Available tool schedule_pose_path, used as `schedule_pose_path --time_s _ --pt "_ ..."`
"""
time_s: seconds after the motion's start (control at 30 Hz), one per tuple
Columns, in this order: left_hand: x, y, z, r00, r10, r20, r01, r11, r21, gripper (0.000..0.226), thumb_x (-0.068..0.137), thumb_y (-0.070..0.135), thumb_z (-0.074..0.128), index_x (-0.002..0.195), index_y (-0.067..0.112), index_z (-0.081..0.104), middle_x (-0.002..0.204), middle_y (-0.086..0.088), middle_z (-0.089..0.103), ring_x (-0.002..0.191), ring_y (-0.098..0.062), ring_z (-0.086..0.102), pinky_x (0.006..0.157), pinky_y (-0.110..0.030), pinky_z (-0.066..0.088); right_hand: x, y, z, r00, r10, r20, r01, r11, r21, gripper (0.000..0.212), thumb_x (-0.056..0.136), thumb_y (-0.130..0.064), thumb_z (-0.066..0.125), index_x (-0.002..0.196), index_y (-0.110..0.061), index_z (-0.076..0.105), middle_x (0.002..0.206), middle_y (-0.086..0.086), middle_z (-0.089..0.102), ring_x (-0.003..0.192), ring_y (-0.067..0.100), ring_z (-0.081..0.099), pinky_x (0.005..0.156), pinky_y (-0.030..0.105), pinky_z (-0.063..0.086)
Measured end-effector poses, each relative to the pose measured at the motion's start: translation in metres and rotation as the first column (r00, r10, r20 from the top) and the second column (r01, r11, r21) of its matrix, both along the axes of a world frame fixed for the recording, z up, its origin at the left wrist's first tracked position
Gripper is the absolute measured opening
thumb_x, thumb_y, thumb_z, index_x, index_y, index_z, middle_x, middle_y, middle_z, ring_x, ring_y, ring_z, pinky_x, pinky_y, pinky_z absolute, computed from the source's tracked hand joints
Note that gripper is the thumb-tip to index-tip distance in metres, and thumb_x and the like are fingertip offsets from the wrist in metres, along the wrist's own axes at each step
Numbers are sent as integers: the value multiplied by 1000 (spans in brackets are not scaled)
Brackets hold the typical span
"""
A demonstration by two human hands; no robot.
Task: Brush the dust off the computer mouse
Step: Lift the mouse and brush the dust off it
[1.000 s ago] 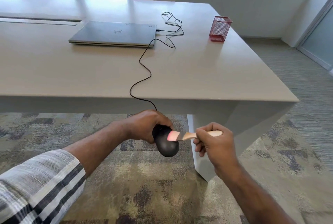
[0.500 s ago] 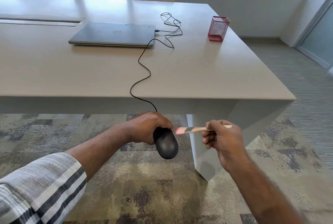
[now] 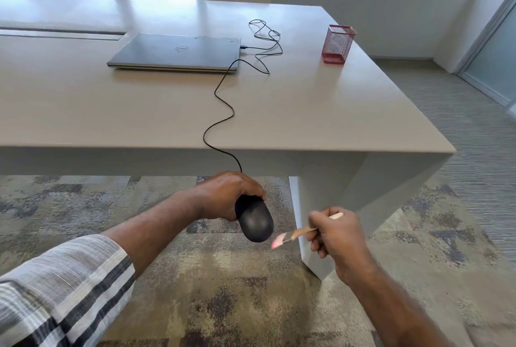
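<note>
Risk, we judge: left hand [image 3: 223, 195] gripping black oval mouse [image 3: 255, 221] tugs its cable [image 3: 220, 112]; right hand [image 3: 335, 232] clutches pink-bristled wooden brush [image 3: 290, 236].

open air below hands, table leg [image 3: 329, 223] close right

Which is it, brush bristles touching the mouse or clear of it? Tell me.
Apart. The head view shows carpet between the pink bristles and the mouse.

Only mark I can read: round Dell logo on closed laptop [image 3: 178, 51] lid, seen upside down from my view. Laptop lies on surface [image 3: 307, 112]. No other text, labels or numbers.
</note>
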State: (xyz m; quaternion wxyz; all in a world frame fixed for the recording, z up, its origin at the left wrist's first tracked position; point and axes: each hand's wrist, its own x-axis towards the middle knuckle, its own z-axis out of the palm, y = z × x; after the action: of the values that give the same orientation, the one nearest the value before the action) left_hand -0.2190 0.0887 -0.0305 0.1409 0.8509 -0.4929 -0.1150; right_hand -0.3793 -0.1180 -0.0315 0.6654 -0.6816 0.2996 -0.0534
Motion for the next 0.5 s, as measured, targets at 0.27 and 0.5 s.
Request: schedule_pose_path --time_s 0.27,0.5 --pt "-17 -13 8 999 -45 -4 45 997 -68 65 70 1 77 129 25 67 132 6 67 122 -15 60 102 -35 49 6 9 -6 989 136 -61 -117 963 244 23 100 -27 57 104 -6 65 80 18 70 58 29 70 51 37 61" --pt "-32 -20 12 994 -108 -4 108 992 -69 57 76 10 76 128 31 65 130 14 66 122 -7 56 101 -39 51 7 32 -21 992 113 48 -123 897 425 43 60 -21 87 92 -10 61 92 13 69 81 23 70 61 37 59"
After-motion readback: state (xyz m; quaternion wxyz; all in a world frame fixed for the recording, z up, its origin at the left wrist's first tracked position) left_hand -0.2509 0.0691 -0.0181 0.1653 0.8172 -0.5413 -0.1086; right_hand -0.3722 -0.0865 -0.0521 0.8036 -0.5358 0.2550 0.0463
